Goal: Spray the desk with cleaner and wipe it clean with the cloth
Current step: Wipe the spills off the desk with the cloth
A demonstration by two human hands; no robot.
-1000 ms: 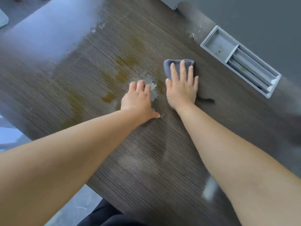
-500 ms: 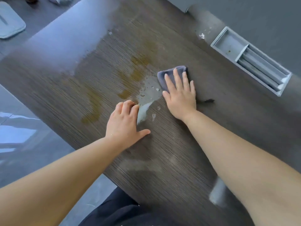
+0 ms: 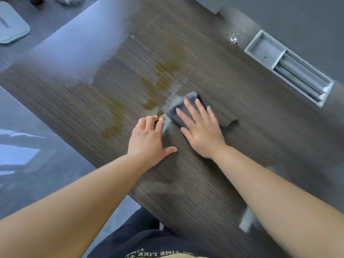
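Note:
A dark wood-grain desk (image 3: 232, 164) carries brownish-yellow stains (image 3: 163, 77) and a pale wet patch of cleaner (image 3: 172, 101) near its middle. A folded grey-blue cloth (image 3: 178, 110) lies on the wet patch. My right hand (image 3: 201, 127) presses flat on the cloth with straight, spread fingers. My left hand (image 3: 149, 140) rests on the desk just left of the cloth, fingers curled under and thumb stretched out to the right; it holds nothing. No spray bottle is in view.
A grey recessed cable tray (image 3: 290, 67) is set into the desk at the back right, with white crumbs (image 3: 233, 39) beside it. The desk's left edge drops to a glossy floor (image 3: 28, 146). A pale grey lid-like object (image 3: 11, 25) lies at top left.
My right hand has slid the cloth to the left and toward me, onto the wet patch. My left hand has drawn back toward me along the desk.

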